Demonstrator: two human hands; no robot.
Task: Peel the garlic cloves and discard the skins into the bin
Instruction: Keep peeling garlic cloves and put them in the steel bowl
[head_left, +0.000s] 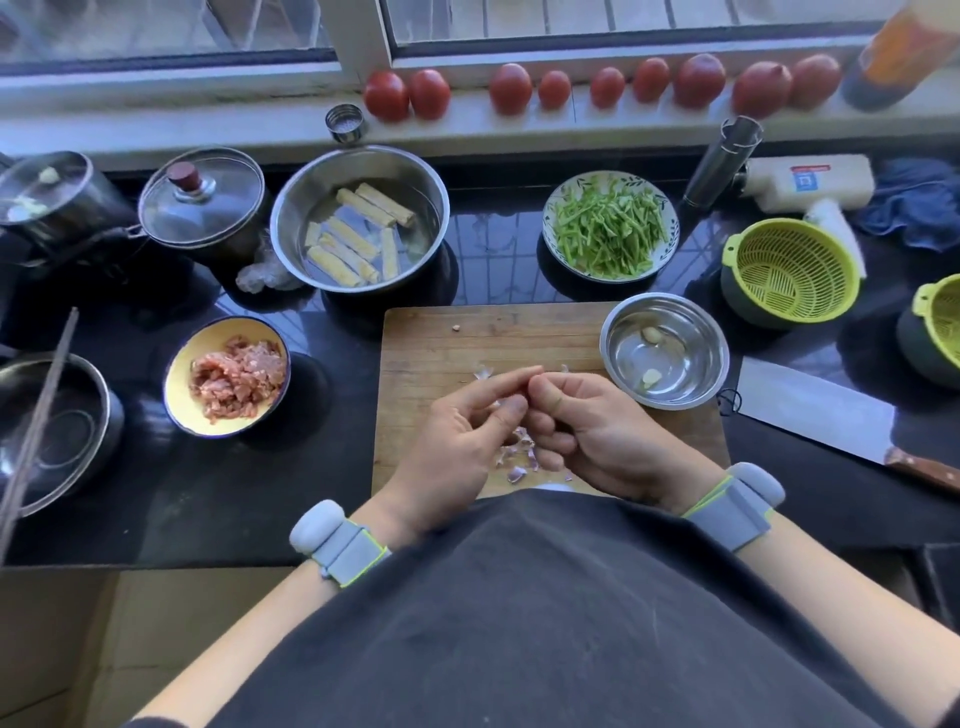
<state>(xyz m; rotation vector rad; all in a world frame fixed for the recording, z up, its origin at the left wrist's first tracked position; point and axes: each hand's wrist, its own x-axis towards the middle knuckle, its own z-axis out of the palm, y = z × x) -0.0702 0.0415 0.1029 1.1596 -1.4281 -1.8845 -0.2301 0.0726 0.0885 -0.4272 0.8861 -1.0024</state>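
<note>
My left hand (462, 431) and my right hand (587, 431) meet fingertip to fingertip over the wooden cutting board (441, 343), pinching a garlic clove that the fingers almost wholly hide. Purplish garlic skins (519, 457) lie scattered on the board under and between my hands, with one more scrap (483, 373) just beyond my left fingers. Two peeled cloves (652, 335) (649, 378) rest in a small steel bowl (618, 332) at the board's right corner. No bin shows in this view.
A cleaver (815, 410) lies right of the board. A yellow bowl of minced meat (228, 376) sits to the left. Behind are a steel bowl with tofu sticks (358, 218), a plate of green strips (610, 226), lidded pots (202, 200), green colanders (789, 270) and tomatoes (511, 88) on the sill.
</note>
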